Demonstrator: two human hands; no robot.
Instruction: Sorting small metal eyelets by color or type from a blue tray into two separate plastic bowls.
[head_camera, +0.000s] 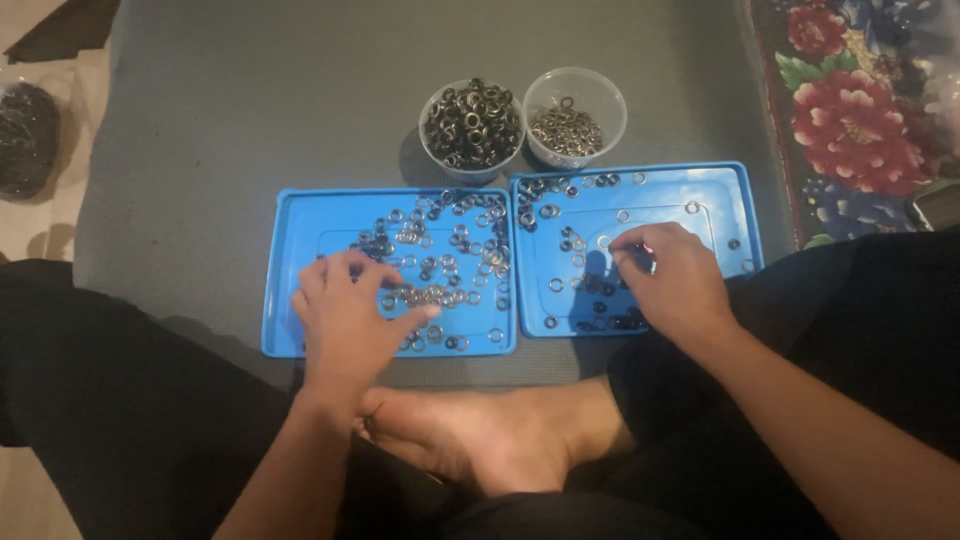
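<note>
**A:** Starting at our left hand (345, 315): it lies palm down over the left blue tray (290, 275), fingers spread and loosely curled, fingertips touching the scattered metal rings (440, 262). We can't tell whether any ring is actually pinched.

**B:** Our right hand (668, 275) rests on the right blue tray (725, 195), fingers drawn together toward the thumb at the tips, as if nipping something small. What sits between them is too tiny to make out.

**A:** Taking the left tray as our landmark, the right tray sits just beside it, their inner rims nearly touching. Its rings (575, 235) are fewer, so more bare blue shows along the far-right side.

**B:** Just beyond the left tray's far-right corner stand two clear cups: one heaped with dark rings (472, 125), and to its right one with a shallow layer of smaller rings (573, 120).

**A:** Everything rests on a grey mat (250, 110), with open mat beyond and to the left of the left tray. Near its front edge, our bare foot (500, 440) and dark-trousered legs crowd in.

**B:** Far right of it lies a floral rug (850, 110).
</note>
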